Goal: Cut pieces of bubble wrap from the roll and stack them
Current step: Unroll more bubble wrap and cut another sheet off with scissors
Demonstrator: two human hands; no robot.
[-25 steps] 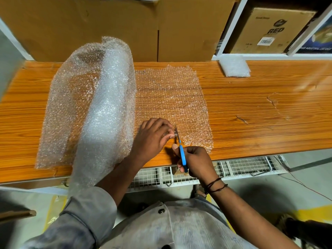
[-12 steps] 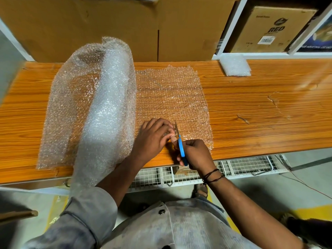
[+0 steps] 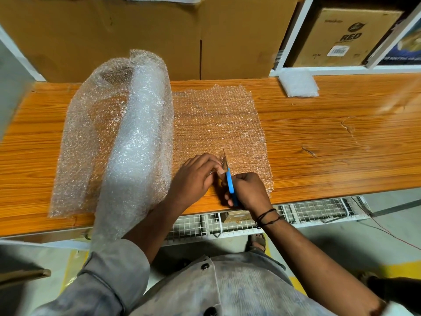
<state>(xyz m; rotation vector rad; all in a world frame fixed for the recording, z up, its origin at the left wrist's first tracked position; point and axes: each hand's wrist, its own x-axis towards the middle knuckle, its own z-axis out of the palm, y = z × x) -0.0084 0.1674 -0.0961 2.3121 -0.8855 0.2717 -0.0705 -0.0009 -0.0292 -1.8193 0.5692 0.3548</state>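
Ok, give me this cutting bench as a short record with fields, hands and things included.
roll: bubble wrap, on the table's left
sheet: spread flat right of the roll
left hand: holds the sheet beside the blades
right hand: grips blue scissors, blades at the sheet's near edge
white pad: far edge, at right

I am looking down into what is reading as a warehouse packing station: tall plain cardboard cartons are standing against the back of a long wood-grain bench. A white metal rack beside them is holding a printed carton marked RED with a barcode label. A big loose roll of bubble wrap is lying across the bench, a wire mesh tray is running under its front edge, and bare grey concrete floor with yellow painted markings is showing below.
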